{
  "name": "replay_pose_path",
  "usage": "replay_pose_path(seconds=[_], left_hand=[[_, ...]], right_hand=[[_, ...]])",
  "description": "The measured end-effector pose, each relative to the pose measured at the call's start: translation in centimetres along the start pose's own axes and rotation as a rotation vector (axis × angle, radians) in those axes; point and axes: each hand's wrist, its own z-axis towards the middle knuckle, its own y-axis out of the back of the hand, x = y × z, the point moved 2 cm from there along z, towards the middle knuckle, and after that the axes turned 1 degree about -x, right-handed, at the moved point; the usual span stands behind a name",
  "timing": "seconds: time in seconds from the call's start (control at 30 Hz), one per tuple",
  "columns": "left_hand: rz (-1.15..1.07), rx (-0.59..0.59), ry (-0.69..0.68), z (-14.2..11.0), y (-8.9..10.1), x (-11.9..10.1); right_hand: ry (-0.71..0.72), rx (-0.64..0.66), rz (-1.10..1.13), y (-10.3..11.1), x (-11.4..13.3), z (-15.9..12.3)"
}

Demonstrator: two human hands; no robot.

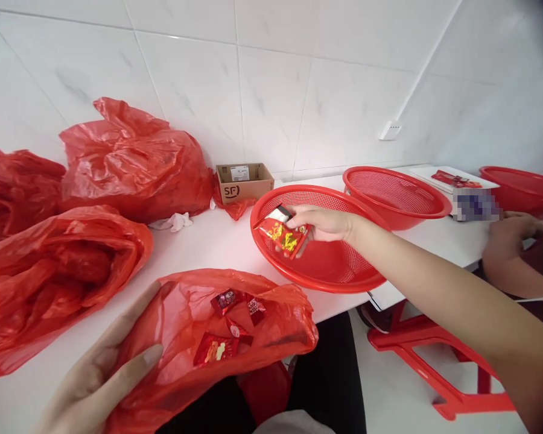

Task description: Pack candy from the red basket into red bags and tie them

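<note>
My left hand [113,361] grips the edge of a red plastic bag [176,301] at the front of the table, thumb inside and fingers outside. The bag's mouth gapes, and several small red snack packets [217,348] lie in it. Over the near red basket [317,283], my right hand [303,226] is closed on a few small packets, the front one a red packet [283,236] with a yellow print. A white packet with a dark end [278,213] shows under my thumb. The basket's visible floor is bare red mesh.
Behind stand a full red bag [136,163], a slack open red bag [72,283] and a cardboard box [245,182]. A second basket [398,217] is to the right, with a co-worker's hands [507,241] beyond it. A red stool [438,355] stands below.
</note>
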Motion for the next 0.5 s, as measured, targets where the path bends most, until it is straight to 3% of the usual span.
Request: replay_pose_path(seconds=[0.07, 0.13, 0.27, 0.37, 0.5], left_hand=[[-0.103, 0.044, 0.031, -0.3, -0.6, -0.2], [-0.179, 0.068, 0.025, -0.6, -1.2, -0.5], [-0.189, 0.083, -0.017, -1.1, -1.6, -0.9], [-0.166, 0.086, -0.025, -0.9, -0.9, -1.0], [-0.057, 0.024, -0.149, -0.2, 1.5, -1.4]], right_hand=[[0.087, 0.075, 0.143, -3.8, 1.1, -0.5], [0.111, 0.069, 0.079, -7.8, 1.6, -0.5], [0.065, 0.054, -0.489, -13.8, 0.6, 0.5], [0.155, -0.056, -0.873, -15.1, -0.5, 1.5], [0.325, -0.185, -1.028, -13.9, -0.2, 0.6]])
